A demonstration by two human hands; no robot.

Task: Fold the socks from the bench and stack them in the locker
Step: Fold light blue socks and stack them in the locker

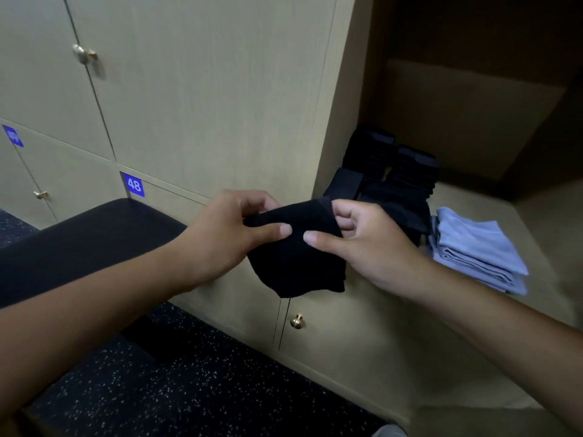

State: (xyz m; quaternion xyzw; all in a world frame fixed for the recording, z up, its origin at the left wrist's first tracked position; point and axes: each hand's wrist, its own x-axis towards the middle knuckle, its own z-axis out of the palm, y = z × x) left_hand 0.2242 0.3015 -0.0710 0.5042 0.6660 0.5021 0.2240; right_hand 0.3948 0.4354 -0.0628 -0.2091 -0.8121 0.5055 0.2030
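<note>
Between both hands [293,234], seemingly folded sock [296,263]

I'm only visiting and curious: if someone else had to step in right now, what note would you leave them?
Left hand: pinches the black sock, thumb on top.
Right hand: pinches the same sock at its cuff end.
The sock hangs in the air in front of the open locker, partly folded.
Done: black socks stacked in the locker; blue pile beside them.
Left: finish this fold and lay the sock on the black stack. The bench shows no socks in the part in view.
</note>
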